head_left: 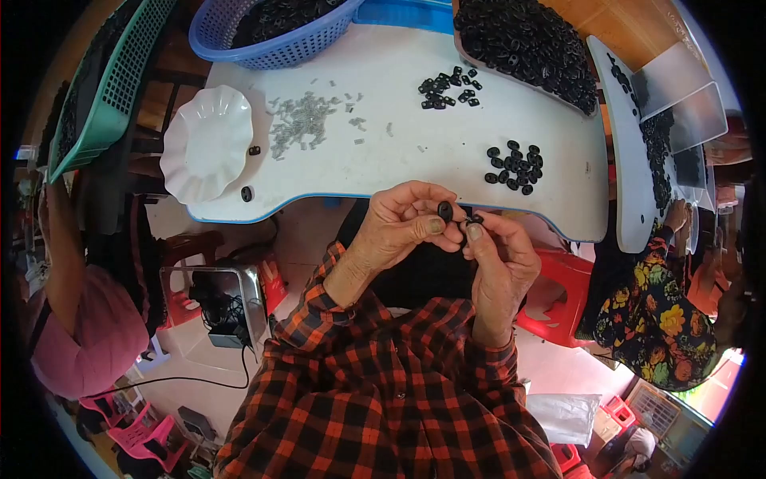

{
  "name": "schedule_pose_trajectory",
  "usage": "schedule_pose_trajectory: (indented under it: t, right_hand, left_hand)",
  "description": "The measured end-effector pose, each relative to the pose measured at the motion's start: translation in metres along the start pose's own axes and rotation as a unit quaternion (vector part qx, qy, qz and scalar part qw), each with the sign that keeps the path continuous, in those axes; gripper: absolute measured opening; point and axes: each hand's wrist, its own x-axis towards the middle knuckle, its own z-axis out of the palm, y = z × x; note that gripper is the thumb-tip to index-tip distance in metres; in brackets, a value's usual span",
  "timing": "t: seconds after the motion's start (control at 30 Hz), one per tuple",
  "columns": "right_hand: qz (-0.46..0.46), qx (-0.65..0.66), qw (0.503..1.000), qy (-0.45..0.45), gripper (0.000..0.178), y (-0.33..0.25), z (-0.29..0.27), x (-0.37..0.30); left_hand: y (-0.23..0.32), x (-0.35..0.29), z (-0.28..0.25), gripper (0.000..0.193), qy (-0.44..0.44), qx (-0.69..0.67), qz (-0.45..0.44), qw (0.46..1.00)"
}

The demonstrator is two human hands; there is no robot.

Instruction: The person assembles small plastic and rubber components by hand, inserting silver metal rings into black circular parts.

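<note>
Both hands meet over the lap: left hand pinches a black bead, right hand pinches another small piece. Beyond the fingertips, bead piles and clear tubes seem unworked.

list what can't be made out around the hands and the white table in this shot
Head view:
- Small black part in the left hand: fingers cover it, shape unclear.
- Piece in the right hand: too small, mostly hidden by fingers.
- Clear bits on the white table: too small to identify.
- Blue basket: cut off by the top edge.
</note>
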Motion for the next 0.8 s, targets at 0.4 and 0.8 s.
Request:
schedule_pose_trajectory:
  t: [0.4,0.8]
  right_hand:
    - [-0.028,-0.058,0.998,0.007,0.015,0.003,0.004,0.001]
    - [-0.043,-0.067,0.997,0.002,0.014,0.011,0.002,0.003]
  left_hand:
    - [0.000,-0.002,0.001,0.032,0.062,0.159,0.011,0.985]
    - [0.003,-0.002,0.009,0.032,0.057,0.218,0.026,0.974]
